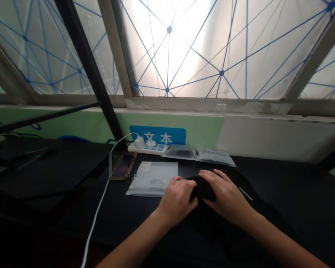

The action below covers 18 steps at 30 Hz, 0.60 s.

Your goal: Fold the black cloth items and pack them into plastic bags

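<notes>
As the black item [204, 188] is pinched between thumb and fingers by left grip [176, 200] and right grip [227, 192] alike, it is seen at the dark counter [293, 182], near a pale flat packet [156, 176].

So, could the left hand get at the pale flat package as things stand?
Probably yes: the left hand is beside the pale flat package, with nothing visible between them, though it may first need to release the black item that the right hand also holds.
</notes>
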Each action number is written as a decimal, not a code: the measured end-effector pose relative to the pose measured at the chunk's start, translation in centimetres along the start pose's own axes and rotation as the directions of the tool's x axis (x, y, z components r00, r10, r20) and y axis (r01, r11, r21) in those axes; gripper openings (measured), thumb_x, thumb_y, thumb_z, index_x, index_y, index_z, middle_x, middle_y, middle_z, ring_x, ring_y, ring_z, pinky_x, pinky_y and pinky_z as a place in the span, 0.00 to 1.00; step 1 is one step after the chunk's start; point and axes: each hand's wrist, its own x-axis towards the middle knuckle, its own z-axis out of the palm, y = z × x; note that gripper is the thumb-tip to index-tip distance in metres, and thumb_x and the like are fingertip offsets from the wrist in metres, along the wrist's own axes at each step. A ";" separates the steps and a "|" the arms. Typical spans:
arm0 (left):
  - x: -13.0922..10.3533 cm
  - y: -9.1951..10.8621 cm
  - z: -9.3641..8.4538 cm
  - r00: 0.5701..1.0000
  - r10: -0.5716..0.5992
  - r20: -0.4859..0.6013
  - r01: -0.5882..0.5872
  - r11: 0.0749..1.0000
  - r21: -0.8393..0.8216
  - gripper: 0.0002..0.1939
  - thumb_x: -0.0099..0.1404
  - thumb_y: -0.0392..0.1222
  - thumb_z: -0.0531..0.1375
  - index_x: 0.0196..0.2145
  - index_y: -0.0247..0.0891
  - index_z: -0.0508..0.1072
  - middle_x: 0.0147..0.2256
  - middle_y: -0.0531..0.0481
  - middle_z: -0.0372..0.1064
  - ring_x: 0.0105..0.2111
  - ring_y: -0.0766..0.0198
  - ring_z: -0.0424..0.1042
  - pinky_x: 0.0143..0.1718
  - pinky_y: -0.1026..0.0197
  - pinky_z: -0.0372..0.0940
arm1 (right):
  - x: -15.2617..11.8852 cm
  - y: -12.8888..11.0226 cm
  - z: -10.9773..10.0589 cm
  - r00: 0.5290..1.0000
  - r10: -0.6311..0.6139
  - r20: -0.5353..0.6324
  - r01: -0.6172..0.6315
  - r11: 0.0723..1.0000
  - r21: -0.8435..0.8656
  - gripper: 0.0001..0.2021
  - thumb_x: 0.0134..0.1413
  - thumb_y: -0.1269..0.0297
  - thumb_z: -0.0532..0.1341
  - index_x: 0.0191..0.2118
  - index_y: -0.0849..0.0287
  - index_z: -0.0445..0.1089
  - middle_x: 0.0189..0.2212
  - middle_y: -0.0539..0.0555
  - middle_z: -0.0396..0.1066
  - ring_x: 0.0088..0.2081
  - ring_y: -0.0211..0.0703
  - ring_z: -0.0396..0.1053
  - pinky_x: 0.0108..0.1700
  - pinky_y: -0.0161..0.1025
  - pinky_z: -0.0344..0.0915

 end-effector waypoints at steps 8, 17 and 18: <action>-0.9 -0.1 -1.3 0.683 -0.587 0.436 0.647 0.207 -0.734 0.18 0.61 0.46 0.63 0.42 0.43 0.58 0.30 0.58 0.69 0.24 0.67 0.69 0.25 0.66 0.62 | 1.3 -0.3 2.2 0.937 0.308 -0.162 -0.207 0.867 0.454 0.35 0.58 0.49 0.63 0.65 0.52 0.50 0.60 0.65 0.62 0.62 0.59 0.63 0.59 0.58 0.64; -0.3 -3.0 -1.7 0.494 -0.493 0.716 0.690 -0.279 -0.668 0.17 0.55 0.44 0.69 0.38 0.38 0.67 0.29 0.54 0.72 0.30 0.65 0.74 0.33 0.66 0.66 | 2.1 -1.5 0.4 0.887 -0.404 0.224 0.448 0.871 -0.202 0.33 0.63 0.49 0.59 0.68 0.58 0.55 0.67 0.64 0.57 0.68 0.60 0.53 0.69 0.67 0.29; -0.3 -3.1 -1.6 0.481 -0.479 0.734 0.692 -0.307 -0.654 0.16 0.55 0.43 0.69 0.38 0.37 0.68 0.29 0.53 0.72 0.30 0.65 0.74 0.33 0.65 0.67 | 2.1 -1.5 0.6 0.885 -0.425 0.188 0.461 0.856 -0.235 0.26 0.66 0.57 0.57 0.66 0.60 0.59 0.66 0.63 0.59 0.67 0.57 0.54 0.70 0.64 0.31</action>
